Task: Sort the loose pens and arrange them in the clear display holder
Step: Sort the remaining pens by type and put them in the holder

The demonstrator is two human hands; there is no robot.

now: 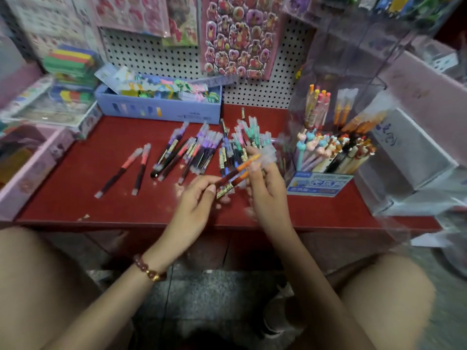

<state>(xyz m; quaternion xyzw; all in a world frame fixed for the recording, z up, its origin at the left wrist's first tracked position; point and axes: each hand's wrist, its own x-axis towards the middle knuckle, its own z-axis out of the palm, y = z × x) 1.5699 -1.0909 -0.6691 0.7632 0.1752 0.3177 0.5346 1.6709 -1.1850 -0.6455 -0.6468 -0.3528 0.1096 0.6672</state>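
Observation:
Two orange-capped pens (242, 170) are held above the red shelf (75, 208). My left hand (195, 198) pinches their lower, dark ends. My right hand (265, 184) grips them near the orange caps. Behind the hands lies a heap of loose pens (227, 145) with purple, green and blue caps. Two red-capped pens (131, 168) lie apart at the left. The clear display holder (346, 72) stands at the right, with a few orange and pink pens (318, 107) upright in it.
A box of animal-topped pens (331, 152) stands right of my hands. A blue box (159, 107) of packets sits at the back against the pegboard (156, 56). Pink boxes (27, 170) lie at the left, a white box (404, 160) at the right. My knees flank the frame's bottom.

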